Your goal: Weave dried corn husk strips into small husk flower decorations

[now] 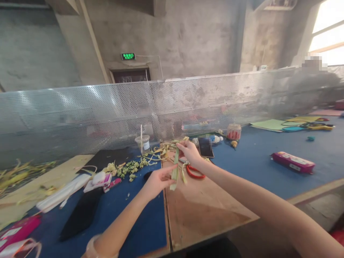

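In the head view, a pale green strip [176, 159] is held over a wooden board [200, 216], its top pinched by the right hand [190, 152], its lower part by the left hand [159, 181]. A red loop [195, 176] is seen nearby.

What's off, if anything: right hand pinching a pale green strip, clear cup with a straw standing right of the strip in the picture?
The side is wrong: in the head view, the clear cup stands left of the pale green strip.
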{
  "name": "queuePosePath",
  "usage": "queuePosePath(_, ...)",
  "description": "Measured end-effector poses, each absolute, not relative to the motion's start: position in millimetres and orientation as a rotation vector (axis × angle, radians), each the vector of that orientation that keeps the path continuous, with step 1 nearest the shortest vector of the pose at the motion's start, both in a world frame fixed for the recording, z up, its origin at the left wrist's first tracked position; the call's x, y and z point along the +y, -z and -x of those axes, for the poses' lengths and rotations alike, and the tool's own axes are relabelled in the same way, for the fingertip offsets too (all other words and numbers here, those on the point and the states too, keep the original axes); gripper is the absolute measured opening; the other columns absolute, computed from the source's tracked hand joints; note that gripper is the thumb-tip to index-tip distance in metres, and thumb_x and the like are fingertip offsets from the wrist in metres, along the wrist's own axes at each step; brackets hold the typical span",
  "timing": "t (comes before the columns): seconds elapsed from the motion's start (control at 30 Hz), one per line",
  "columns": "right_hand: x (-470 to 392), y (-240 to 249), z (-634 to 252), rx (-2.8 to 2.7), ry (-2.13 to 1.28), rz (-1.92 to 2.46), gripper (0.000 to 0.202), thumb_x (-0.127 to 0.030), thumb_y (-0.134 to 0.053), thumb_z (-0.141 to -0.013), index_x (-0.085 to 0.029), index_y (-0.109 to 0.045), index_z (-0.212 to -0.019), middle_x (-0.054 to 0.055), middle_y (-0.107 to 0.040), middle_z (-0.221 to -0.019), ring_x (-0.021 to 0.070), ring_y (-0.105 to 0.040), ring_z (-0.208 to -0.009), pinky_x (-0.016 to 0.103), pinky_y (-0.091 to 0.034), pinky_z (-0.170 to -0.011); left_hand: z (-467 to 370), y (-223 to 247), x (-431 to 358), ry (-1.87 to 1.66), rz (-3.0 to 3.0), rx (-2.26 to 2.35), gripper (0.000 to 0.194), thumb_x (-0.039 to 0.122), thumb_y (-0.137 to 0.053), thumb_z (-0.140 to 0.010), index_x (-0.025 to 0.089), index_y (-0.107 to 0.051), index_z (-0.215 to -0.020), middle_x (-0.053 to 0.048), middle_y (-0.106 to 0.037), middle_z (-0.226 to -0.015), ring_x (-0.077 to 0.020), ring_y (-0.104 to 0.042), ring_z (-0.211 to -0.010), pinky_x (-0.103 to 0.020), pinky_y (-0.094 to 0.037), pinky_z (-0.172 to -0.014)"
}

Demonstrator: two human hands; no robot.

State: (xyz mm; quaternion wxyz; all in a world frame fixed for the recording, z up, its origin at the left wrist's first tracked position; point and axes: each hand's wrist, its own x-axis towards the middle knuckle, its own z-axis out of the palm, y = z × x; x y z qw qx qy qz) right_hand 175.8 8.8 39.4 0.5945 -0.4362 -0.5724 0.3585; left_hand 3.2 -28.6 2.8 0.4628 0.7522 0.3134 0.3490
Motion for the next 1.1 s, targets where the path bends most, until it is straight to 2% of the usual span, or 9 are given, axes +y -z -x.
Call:
queuePosePath(0.13, 16.3, -51.1, -178.3, -1.503, -0.807, 1.14, 0.023, -0.024, -0.043, -0.088, -0.012, -0.046, -0.107, 0.004, -0.063, -0.072, 0.0102, -0.059, -0.054, 0.025, -0.051, -0.054, 5.4, 0.9, -16.7, -1.104, -1.956, 0.912, 0.053, 0.024, -0.064, -0.066, 0.017, -0.055, -0.119, 0.0, -0.063, -0.067, -0.0115, -0.05, -0.057, -0.023, -0.042, -0.06)
queuePosePath(0.2, 16.6, -53.7, -192.0, -1.627, -0.778, 1.264, 0.025, -0.022, -0.048, -0.086, -0.01, -0.049, -0.107, 0.006, -0.064, -0.079, 0.0123, -0.061, -0.061, 0.027, -0.051, -0.058, 9.7, 4.3, -12.4, -1.124, -1.953, 0.961, 0.046, 0.027, -0.063, -0.066, 0.016, -0.061, -0.111, 0.002, -0.058, -0.054, -0.0101, -0.045, -0.048, -0.021, -0.038, -0.052)
queuePosePath(0.27, 13.7, -53.8, -212.0, -1.763, -0.704, 1.426, 0.023, -0.025, -0.052, -0.084, -0.009, -0.055, -0.101, 0.006, -0.062, -0.089, 0.0155, -0.061, -0.073, 0.03, -0.051, -0.065, 10.8, 7.5, -10.4, -1.19, -1.866, 0.974, 0.039, 0.025, -0.065, -0.063, 0.015, -0.067, -0.101, 0.002, -0.058, -0.051, -0.0095, -0.044, -0.046, -0.021, -0.037, -0.05)
queuePosePath(0.37, 3.5, -47.6, -241.6, -1.953, -0.521, 1.65, 0.028, -0.03, -0.05, -0.085, -0.015, -0.053, -0.108, 0.006, -0.055, -0.109, 0.0192, -0.056, -0.092, 0.036, -0.048, -0.077, 5.2, 9.5, -10.5, -1.245, -1.819, 0.959, 0.038, 0.025, -0.066, -0.062, 0.014, -0.068, -0.098, 0.0, -0.065, -0.061, -0.0102, -0.049, -0.05, -0.021, -0.039, -0.053)
queuePosePath(0.4, -0.3, -43.5, -248.8, -2.018, -0.462, 1.707, 0.031, -0.029, -0.051, -0.085, -0.012, -0.051, -0.111, 0.009, -0.054, -0.11, 0.0189, -0.056, -0.093, 0.038, -0.047, -0.078, 2.0, 9.2, -10.7, -1.263, -1.806, 0.947, 0.038, 0.025, -0.066, -0.062, 0.014, -0.068, -0.098, -0.002, -0.067, -0.067, -0.011, -0.052, -0.053, -0.022, -0.04, -0.055)
queuePosePath(0.5, -8.7, -26.6, -257.9, -2.177, -0.281, 1.856, 0.029, -0.03, -0.049, -0.086, -0.015, -0.051, -0.111, 0.008, -0.053, -0.111, 0.0187, -0.055, -0.093, 0.038, -0.047, -0.078, -8.0, 7.8, -10.2, -1.343, -1.759, 0.92, 0.038, 0.025, -0.065, -0.063, 0.013, -0.067, -0.099, -0.008, -0.07, -0.084, -0.0147, -0.059, -0.067, -0.024, -0.045, -0.062)
queuePosePath(0.67, -8.5, -4.2, -241.8, -2.309, -0.053, 1.99, 0.029, -0.03, -0.049, -0.086, -0.015, -0.052, -0.11, 0.008, -0.053, -0.112, 0.0193, -0.055, -0.095, 0.038, -0.047, -0.08, -19.7, 9.7, -7.0, -1.454, -1.694, 0.936, 0.03, 0.023, -0.066, -0.062, 0.011, -0.067, -0.09, -0.008, -0.068, -0.08, -0.0152, -0.06, -0.066, -0.027, -0.048, -0.064)
queuePosePath(0.83, -1.6, -2.6, -230.5, -2.336, 0.003, 2.092, 0.029, -0.029, -0.049, -0.086, -0.016, -0.051, -0.111, 0.008, -0.053, -0.112, 0.0182, -0.055, -0.093, 0.038, -0.047, -0.078, -32.9, 11.7, -4.6, -1.501, -1.686, 0.912, 0.02, 0.02, -0.066, -0.061, 0.012, -0.064, -0.079, -0.006, -0.065, -0.076, -0.014, -0.059, -0.064, -0.026, -0.049, -0.061)
queuePosePath(1.1, 7.7, -3.5, -231.6, -2.201, 0.185, 2.099, 0.028, -0.029, -0.048, -0.086, -0.016, -0.051, -0.11, 0.008, -0.053, -0.112, 0.0182, -0.055, -0.094, 0.038, -0.047, -0.079, -42.1, 7.0, -1.6, -1.495, -1.72, 0.864, 0.019, 0.02, -0.065, -0.063, 0.011, -0.065, -0.081, -0.008, -0.066, -0.085, -0.0133, -0.059, -0.062, -0.027, -0.05, -0.06)
